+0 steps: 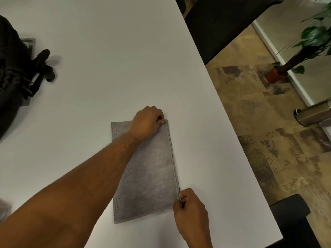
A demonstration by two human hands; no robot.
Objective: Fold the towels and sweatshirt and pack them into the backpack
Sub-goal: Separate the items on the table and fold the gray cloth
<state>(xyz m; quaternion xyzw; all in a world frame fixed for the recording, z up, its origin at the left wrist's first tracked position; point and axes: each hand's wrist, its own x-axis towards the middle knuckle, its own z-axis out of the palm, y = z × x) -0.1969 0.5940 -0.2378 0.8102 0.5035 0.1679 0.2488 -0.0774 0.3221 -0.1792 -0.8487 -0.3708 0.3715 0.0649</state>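
Observation:
A grey towel [146,179] lies folded in a long rectangle on the white table [107,68]. My left hand [147,122] reaches across it and pinches the far right corner. My right hand [189,206] pinches the near right corner, so both hands hold the towel's right edge. The black backpack [12,77] lies at the table's left edge, its straps and buckles spread toward the middle. A bit of grey cloth [4,211] shows at the lower left border; which item it is I cannot tell.
The table's right edge runs diagonally past the towel, with patterned floor beyond. Dark chairs [223,24] stand at the top right and at the lower right [293,217]. A potted plant [275,74] and a metal bottle [313,113] are at the far right.

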